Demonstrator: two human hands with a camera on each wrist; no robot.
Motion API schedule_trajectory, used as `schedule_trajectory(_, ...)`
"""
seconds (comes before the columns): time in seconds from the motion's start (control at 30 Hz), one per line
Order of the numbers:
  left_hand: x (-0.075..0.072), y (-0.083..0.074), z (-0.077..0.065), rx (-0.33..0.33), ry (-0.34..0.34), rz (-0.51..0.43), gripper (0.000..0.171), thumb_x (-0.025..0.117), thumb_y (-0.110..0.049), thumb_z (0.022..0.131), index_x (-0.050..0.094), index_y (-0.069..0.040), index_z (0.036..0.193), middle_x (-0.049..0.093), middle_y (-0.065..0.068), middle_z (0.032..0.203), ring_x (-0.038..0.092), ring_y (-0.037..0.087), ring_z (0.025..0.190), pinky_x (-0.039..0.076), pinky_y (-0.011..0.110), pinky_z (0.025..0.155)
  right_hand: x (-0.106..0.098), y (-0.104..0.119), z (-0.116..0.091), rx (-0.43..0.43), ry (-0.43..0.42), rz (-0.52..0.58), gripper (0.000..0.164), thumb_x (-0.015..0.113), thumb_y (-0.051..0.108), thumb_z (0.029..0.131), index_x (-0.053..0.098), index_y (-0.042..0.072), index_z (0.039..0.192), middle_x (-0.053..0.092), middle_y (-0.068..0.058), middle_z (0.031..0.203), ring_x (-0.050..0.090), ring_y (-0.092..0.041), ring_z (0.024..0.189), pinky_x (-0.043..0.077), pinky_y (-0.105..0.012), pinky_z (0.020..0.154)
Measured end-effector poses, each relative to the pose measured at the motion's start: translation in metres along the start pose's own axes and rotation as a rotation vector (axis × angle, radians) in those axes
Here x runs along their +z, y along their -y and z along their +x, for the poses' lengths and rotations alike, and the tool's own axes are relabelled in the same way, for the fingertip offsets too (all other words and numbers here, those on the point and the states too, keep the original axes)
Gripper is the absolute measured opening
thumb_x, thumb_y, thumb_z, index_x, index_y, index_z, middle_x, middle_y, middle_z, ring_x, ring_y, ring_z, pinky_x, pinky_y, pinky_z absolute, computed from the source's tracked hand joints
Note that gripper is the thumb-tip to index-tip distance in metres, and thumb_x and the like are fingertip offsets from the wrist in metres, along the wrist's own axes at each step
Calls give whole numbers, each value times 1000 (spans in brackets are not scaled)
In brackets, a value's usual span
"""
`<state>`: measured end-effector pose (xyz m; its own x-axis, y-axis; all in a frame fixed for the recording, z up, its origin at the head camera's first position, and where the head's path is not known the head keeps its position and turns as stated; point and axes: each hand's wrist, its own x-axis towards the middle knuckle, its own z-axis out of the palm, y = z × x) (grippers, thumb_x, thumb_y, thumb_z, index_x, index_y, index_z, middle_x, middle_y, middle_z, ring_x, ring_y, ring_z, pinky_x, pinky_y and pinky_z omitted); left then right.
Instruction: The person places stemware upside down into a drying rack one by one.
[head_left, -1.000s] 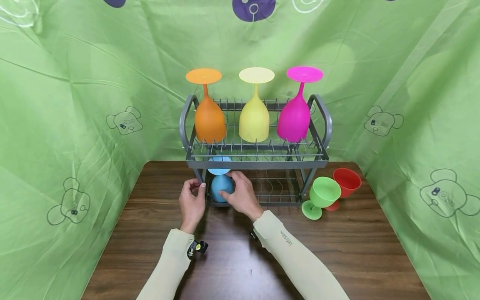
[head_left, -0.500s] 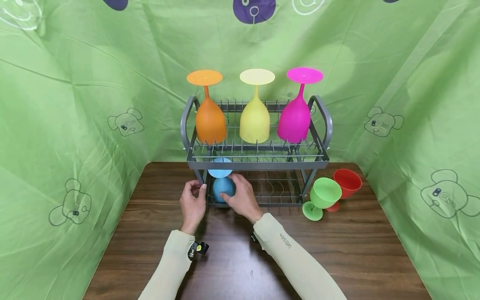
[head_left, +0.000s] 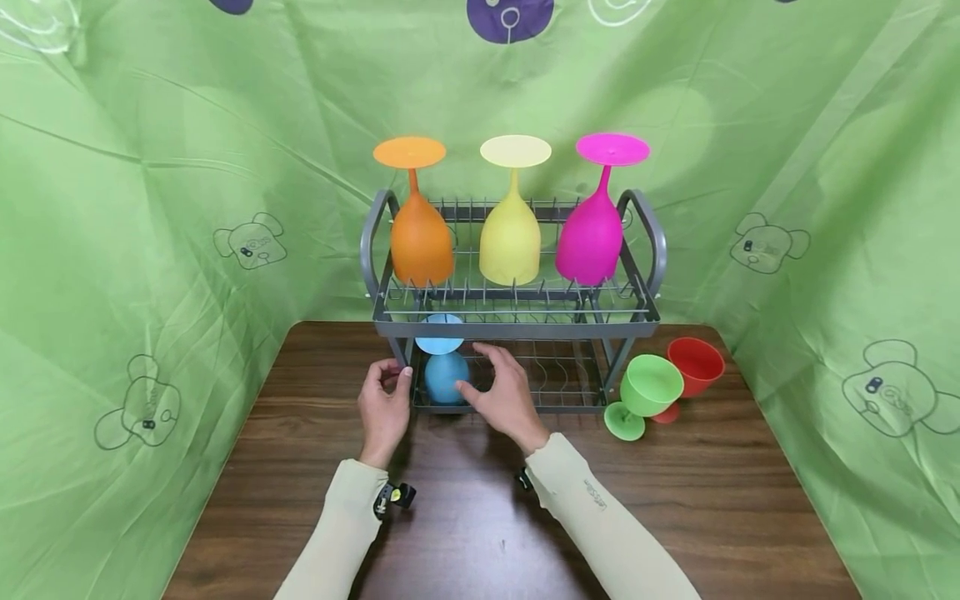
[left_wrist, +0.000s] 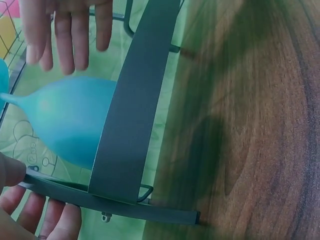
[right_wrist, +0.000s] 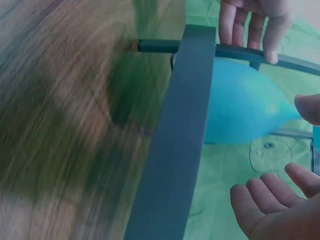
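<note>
A blue goblet [head_left: 447,379] stands upside down at the left end of the lower tier of the dark grey dish rack [head_left: 517,328]. My left hand [head_left: 385,408] grips the rack's left upright, the thumb on one side and the fingers on the other, as the left wrist view shows. Beside the goblet's right side is my right hand [head_left: 510,398], its fingers spread apart with nothing between them. In the right wrist view a gap separates its fingers [right_wrist: 267,192] from the blue bowl; the thumb tip is near the stem.
On the upper tier, orange [head_left: 422,242], yellow [head_left: 510,242] and magenta [head_left: 590,242] goblets stand upside down. Green [head_left: 651,385] and red [head_left: 696,367] goblets are upright on the wooden table [head_left: 720,517], right of the rack. Green cloth [head_left: 150,250] hangs around the sides and back.
My right hand has let go of the blue goblet and moved a little to the right, its fingers opening. The left hand keeps its grip on the rack.
</note>
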<state>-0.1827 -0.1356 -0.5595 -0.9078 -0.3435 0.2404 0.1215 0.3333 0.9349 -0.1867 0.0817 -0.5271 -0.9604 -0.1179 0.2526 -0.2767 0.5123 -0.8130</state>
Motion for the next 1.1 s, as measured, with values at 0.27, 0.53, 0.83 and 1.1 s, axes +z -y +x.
schedule_trajectory(0.27, -2, 1, -1, -2, 3, -11, 26, 71, -24, 103, 66, -6, 121, 71, 14, 118, 69, 28, 111, 51, 12, 78, -35, 1, -12, 25, -97, -13, 61, 84, 35, 90, 61, 21, 146, 63, -1, 143, 62, -31, 128, 52, -54, 104)
schedule_trajectory(0.53, -2, 1, 0, -12, -6, -4, 26, 71, -25, 103, 68, -7, 121, 72, 14, 118, 70, 27, 111, 50, 10, 78, -77, -1, -31, 31, -248, 41, 62, 88, 25, 87, 63, 13, 142, 65, -8, 139, 62, -28, 130, 56, -48, 107)
schedule_trajectory(0.83, -2, 0, -1, -25, 13, 15, 27, 70, -26, 104, 68, -6, 123, 72, 14, 119, 70, 28, 113, 51, 11, 79, -128, -8, -61, 77, -488, 179, 58, 89, 10, 85, 66, 9, 139, 66, -12, 139, 61, -18, 125, 55, -23, 101)
schedule_trajectory(1.1, -3, 1, 1, -15, 21, 20, 28, 69, -27, 104, 68, -6, 123, 72, 14, 120, 70, 28, 114, 51, 12, 80, -168, -25, -84, 55, -660, 27, 62, 90, 4, 81, 67, 9, 139, 67, -4, 137, 61, -8, 124, 53, -15, 100)
